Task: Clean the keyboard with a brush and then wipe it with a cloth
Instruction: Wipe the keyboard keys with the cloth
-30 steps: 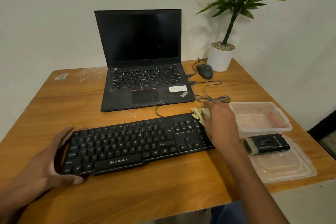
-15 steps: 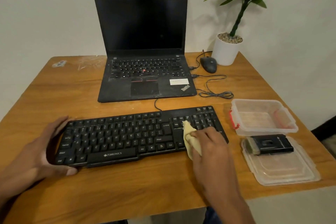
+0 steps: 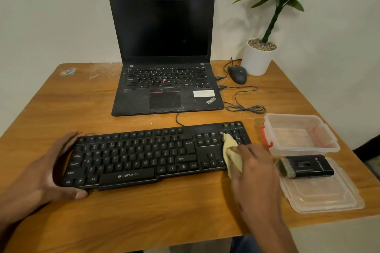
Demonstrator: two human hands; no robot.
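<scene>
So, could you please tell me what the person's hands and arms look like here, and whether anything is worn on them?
Both are bare. The left hand and its forearm show no sleeve, glove, watch or ring in view. The right hand and forearm are likewise uncovered up to the frame's edge, with no jewellery or markings visible. Fingernails look short and unpainted, as far as the picture shows.

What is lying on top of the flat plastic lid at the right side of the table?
A black brush lies across the far part of the lid, bristles toward the keyboard. Whether anything is beneath the brush cannot be seen.
</scene>
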